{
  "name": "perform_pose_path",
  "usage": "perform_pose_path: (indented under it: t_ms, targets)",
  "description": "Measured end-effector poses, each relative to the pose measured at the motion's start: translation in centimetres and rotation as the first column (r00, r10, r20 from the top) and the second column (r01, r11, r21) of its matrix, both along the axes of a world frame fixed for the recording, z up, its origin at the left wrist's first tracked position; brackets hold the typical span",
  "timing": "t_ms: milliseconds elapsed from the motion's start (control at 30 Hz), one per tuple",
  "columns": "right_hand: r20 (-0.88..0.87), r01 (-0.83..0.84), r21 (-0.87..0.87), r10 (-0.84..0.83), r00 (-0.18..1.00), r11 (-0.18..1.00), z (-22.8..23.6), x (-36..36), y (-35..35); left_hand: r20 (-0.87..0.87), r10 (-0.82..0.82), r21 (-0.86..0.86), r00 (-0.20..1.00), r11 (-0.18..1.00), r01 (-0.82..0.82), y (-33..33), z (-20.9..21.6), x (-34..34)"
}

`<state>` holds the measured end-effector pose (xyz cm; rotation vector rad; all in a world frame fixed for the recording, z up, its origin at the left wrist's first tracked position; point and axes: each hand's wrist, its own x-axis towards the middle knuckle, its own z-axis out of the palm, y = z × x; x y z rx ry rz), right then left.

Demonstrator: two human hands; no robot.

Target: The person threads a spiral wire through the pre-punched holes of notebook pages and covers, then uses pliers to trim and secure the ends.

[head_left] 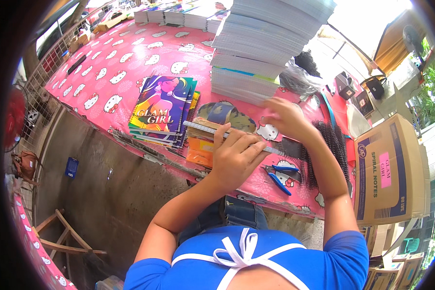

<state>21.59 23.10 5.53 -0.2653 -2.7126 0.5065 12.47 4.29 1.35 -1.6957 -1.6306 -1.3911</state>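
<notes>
The work looks partway through. Near and to the left of the tall stack of white-edged paper blocks (270, 43), a small pile of coil-edged notebooks with purple, orange and green illustrated covers (162, 104) appears finished. The tall stack shows no coils, so its blocks are probably left to bind, though how many cannot be told. Black plastic spiral coils (329, 152) lie in a bundle to the near right of the stack, seemingly unused.

On the near side of the stack, the left hand (239, 151) curls its fingers over a slim white paper block (200, 126), holding it edge-up on the pink patterned bench (125, 55). The right hand (286, 116), blurred by the stack's foot, is loosely bent; whether it pinches anything cannot be told. Blue-handled cutting pliers (280, 180) lie on the near side too.

Writing shows on the top notebook's cover as a two-line title in pale capitals. Right of the stack, a brown cardboard box (408, 169) bears dark capitals running downward and a pink label (384, 169) with dark lettering.
</notes>
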Motion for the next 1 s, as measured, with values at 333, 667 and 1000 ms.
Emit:
perform_pose_path:
  t_ms: [333, 667, 1000]
  targets:
    - [-0.015, 0.290, 0.088, -0.290, 0.957, 0.953, -4.3, -0.3, 1.0, 0.078, 0.026, -0.056, 0.997, 0.998, -0.022, 0.8, 0.8, -0.7]
    - [-0.242, -0.137, -0.714, -0.059, 0.968, 0.687, -3.1, 6.1, 2.1, 0.162, -0.042, -0.094, 0.986, 0.994, 0.058, 1.2, 0.9, -1.7]
    - [-0.115, -0.012, -0.493, -0.052, 0.992, 0.870, -1.8, 2.1, 1.2, 0.101, 0.210, -0.257, 0.973, 0.950, -0.178, -1.2, 1.4, -5.1]
